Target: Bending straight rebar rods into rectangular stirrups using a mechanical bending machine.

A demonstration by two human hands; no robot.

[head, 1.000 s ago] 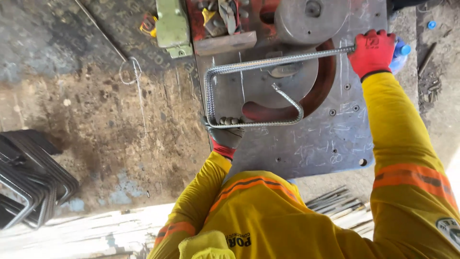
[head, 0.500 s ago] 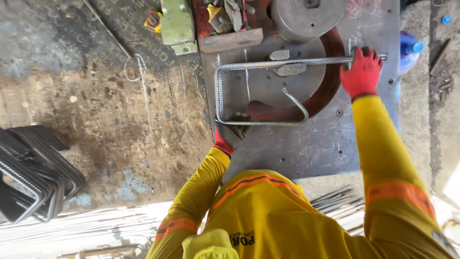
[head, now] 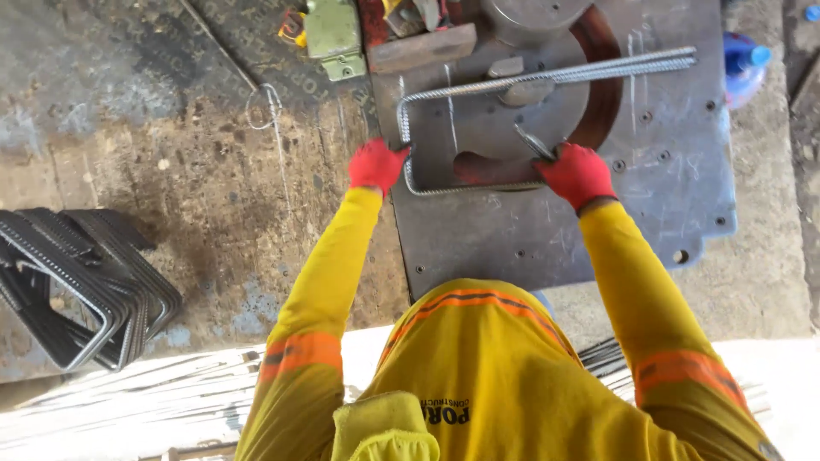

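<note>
Worker: A person in a yellow long-sleeved shirt with orange bands stood over a steel surface, seen from the head down, both hands in red gloves.

Left hand: The left hand was closed around the left bend of a rebar, at the plate's left edge.

Right hand: The right hand was closed over the rebar's lower run, beside the bar's short hooked end, which rose just above the glove.

Rebar: The ribbed bar lay flat on the surface, bent into an open rectangle. Its long upper leg ran right and slightly upward toward the plate's far corner; its left side turned down in two rounded corners; its lower leg ran back to the right hand.

Bending disc: A round grey disc with a rust-red rim sat within the bar's frame, a small grey block on it touching the upper leg.

Far edge: A green metal part and a rusty block lay at the top of the frame, near the plate's upper left corner.

Floor: A stack of finished dark stirrups lay on the stained concrete floor, well apart to the left. A thin wire loop lay on the concrete between the stack and the plate.

Right margin: A blue bottle stood just beyond the plate's upper right edge.

Near edge: Straight bars showed below, between the person's torso and right sleeve.
</note>
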